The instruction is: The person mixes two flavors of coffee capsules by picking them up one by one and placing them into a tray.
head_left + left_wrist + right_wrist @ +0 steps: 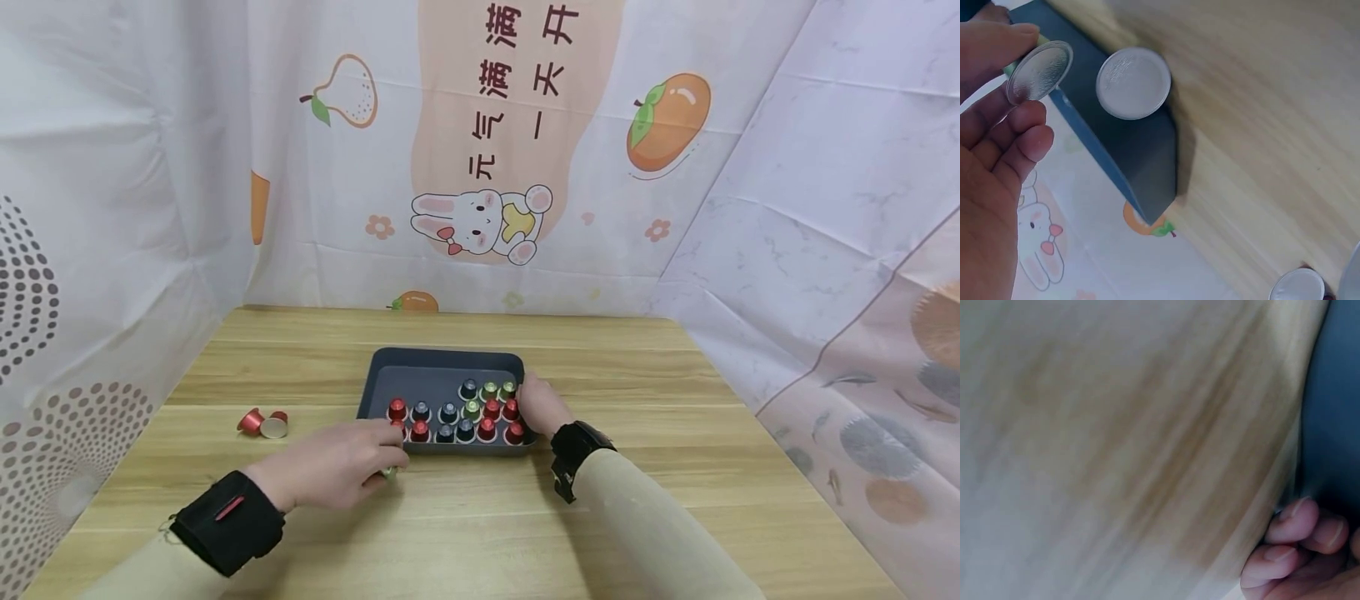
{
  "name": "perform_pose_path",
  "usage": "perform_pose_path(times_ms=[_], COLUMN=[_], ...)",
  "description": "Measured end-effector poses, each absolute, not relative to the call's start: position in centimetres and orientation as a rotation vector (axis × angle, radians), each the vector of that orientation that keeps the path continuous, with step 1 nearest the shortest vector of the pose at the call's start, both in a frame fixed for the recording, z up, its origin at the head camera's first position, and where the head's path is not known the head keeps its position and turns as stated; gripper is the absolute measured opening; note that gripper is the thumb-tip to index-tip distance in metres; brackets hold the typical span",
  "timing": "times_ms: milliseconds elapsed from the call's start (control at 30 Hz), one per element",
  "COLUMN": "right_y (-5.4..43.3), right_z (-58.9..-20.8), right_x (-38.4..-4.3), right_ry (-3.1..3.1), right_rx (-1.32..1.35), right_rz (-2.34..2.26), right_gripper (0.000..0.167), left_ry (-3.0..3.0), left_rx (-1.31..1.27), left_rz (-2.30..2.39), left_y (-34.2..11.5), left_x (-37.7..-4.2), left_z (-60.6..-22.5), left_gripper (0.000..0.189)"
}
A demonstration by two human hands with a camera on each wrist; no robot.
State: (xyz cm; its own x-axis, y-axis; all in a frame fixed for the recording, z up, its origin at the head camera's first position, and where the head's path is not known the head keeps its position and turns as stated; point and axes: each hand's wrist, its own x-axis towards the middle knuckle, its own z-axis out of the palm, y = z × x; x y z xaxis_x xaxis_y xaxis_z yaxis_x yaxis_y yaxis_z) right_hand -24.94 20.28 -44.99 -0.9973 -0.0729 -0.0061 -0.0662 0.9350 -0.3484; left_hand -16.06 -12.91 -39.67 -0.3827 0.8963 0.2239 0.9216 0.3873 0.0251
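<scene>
My left hand [339, 463], at the front left corner of the dark grey tray [420, 377], pinches a green coffee capsule [389, 472] between thumb and fingers. In the left wrist view this capsule's silver lid [1040, 70] faces the camera. Another silver-lidded capsule [1134, 83] overlaps the tray's outer wall there. My right hand [542, 405] grips the tray's right side, its curled fingertips [1297, 520] against the wall. Inside the tray, red, green and dark coffee capsules [486, 430] stand lid down in rows towards the front and right.
Red coffee capsules [252, 421] lie on the wooden table [600, 358] left of the tray, one with its silver lid [274, 427] showing. Printed curtains [345, 208] hang behind the table and along both sides.
</scene>
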Motion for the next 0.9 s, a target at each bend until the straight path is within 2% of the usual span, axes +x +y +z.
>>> perform_pose_path(times_ms=[900], right_y=[20.3], right_z=[-45.0], right_x=[-24.9], right_ry=[3.059], right_rx=[-0.104], right_rz=[-0.545], right_gripper=[0.03], left_ry=[-2.455], left_rx=[-1.389], left_rz=[-0.321], left_y=[-13.9], left_x=[-19.1], left_z=[-39.2], left_gripper=[0.03])
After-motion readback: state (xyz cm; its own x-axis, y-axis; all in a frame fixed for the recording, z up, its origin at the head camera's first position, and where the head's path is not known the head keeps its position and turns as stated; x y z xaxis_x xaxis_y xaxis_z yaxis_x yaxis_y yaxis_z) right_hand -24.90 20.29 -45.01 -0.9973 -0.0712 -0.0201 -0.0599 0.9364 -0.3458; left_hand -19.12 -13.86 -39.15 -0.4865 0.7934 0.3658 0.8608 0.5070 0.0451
